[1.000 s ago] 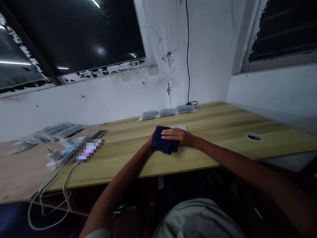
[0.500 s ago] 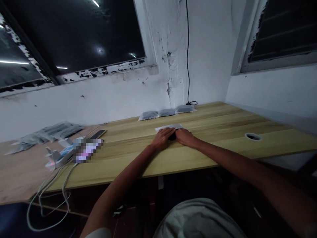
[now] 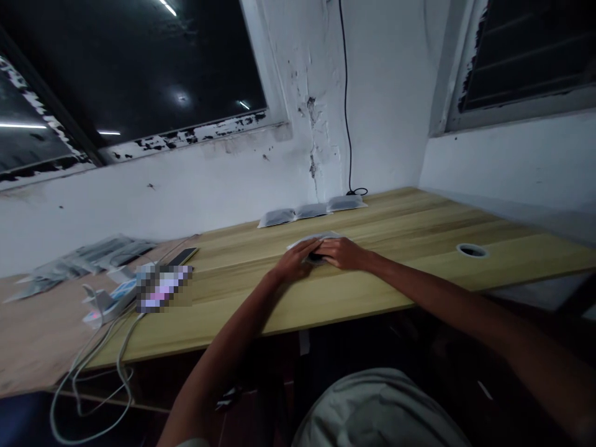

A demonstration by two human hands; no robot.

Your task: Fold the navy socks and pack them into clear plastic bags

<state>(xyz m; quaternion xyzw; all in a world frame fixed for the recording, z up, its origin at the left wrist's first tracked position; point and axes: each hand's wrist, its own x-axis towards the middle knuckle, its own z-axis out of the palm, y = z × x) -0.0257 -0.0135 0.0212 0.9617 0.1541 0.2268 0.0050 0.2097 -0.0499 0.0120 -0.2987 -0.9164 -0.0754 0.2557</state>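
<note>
A frosted plastic bag (image 3: 329,235) with something dark in it lies flat on the wooden table (image 3: 261,298), mostly covered by my hands. My left hand (image 3: 294,261) rests on the bag's left part, its fingers pointing toward the right. From the other side my right hand (image 3: 343,253) lies on the bag, its fingers reaching left until they meet the left fingertips. Both hands seem flattened, with fingers extended. Whether they pinch the bag's edge cannot be made out.
Three similar bags (image 3: 311,211) line the back edge by the wall. At left are a pile of bags (image 3: 88,261), a power strip (image 3: 118,298) with looping cables, and a phone (image 3: 184,256). A round cable hole (image 3: 472,250) is at right.
My right hand has moved left over the bag, its fingers now stretched across it. My left hand has shifted slightly left. The view has turned a little.
</note>
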